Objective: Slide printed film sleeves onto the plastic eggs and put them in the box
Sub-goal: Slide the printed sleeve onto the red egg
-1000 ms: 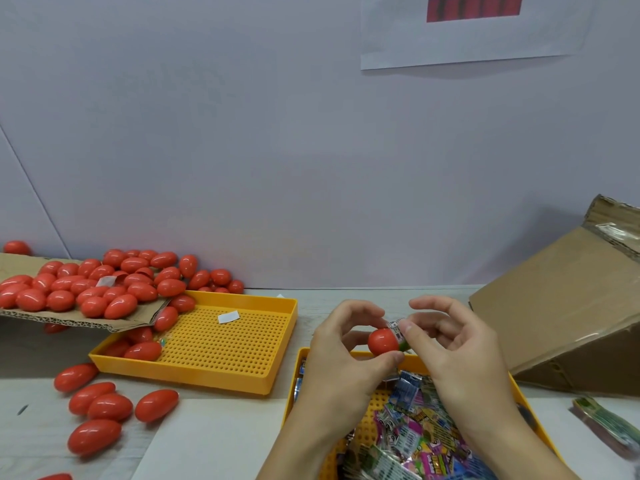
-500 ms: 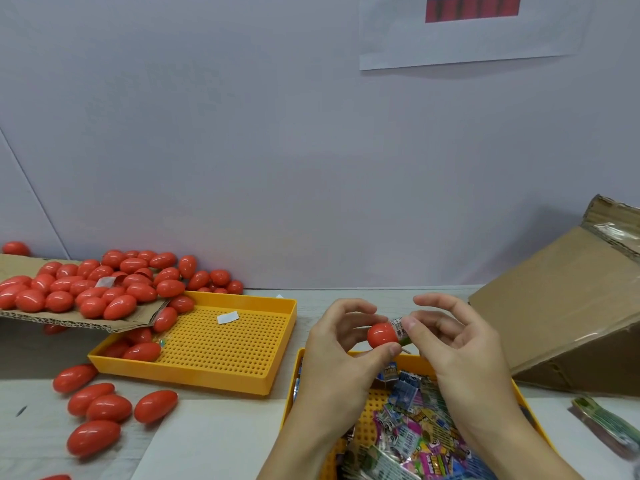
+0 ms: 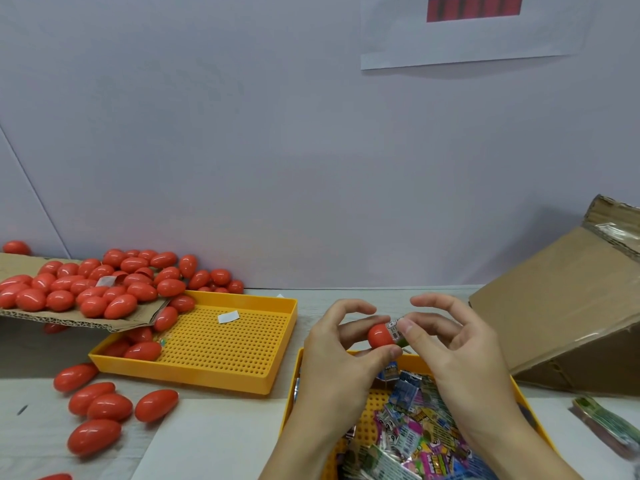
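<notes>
Fingers of the right hand are pinched on the film sleeve, now drawn slightly further over the red egg, lower centre, gripped by the left hand.

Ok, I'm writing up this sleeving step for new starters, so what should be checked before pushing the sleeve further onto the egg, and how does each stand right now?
1. Egg held firmly: ok. The left hand pinches the red egg between thumb and fingers.
2. Sleeve started on the egg: ok. The printed sleeve sits over the egg's right end, pinched by the right hand.
3. Sleeve square, not twisted: cannot tell; fingers cover most of it.
4. How far the sleeve is on: not ok yet; most of the egg shows bare.
5. Box ready to receive: cannot tell. The cardboard box lies tilted at right, its opening not visible.
6. More sleeves at hand: ok, in the near yellow tray.
</notes>
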`<state>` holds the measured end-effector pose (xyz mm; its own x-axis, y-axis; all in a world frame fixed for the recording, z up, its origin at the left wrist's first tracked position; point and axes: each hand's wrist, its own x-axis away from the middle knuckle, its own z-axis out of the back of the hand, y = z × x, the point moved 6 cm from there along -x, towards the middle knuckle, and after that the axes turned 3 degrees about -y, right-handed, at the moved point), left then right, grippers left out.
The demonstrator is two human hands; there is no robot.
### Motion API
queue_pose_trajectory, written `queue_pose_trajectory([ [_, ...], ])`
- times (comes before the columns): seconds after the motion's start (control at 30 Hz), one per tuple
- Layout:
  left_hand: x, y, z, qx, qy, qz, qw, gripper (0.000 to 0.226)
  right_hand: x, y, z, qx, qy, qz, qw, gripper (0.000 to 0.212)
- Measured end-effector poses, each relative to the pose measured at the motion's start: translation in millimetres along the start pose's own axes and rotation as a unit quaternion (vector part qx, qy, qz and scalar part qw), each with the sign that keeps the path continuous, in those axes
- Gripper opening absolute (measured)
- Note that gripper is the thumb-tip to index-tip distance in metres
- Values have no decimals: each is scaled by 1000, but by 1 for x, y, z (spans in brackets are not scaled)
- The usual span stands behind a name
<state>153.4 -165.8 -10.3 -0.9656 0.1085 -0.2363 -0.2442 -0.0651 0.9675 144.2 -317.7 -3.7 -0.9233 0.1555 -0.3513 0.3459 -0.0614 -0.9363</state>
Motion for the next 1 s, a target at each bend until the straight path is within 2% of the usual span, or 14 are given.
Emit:
queue_pose_trajectory([
  [0.33, 0, 6, 1, -3, 8, -55, 998, 30, 3, -7, -2, 56, -2, 52, 997, 26],
  [0.43, -1, 5, 6, 22, 33, -60, 997, 26, 9, -15, -6, 155, 11, 116, 981, 34],
  [0.53, -3, 1, 10, 61, 53, -54, 995, 26, 14, -23, -19, 284, -10, 175, 943, 41],
  [0.67, -4, -1, 8, 73, 43, -48, 995, 26, 15, -15, -29, 348, -58, 172, 920, 59],
  [1.0, -3, -3, 4, 118, 31, -18, 992, 27, 18, -22, -25, 396, 14, 185, 900, 64],
])
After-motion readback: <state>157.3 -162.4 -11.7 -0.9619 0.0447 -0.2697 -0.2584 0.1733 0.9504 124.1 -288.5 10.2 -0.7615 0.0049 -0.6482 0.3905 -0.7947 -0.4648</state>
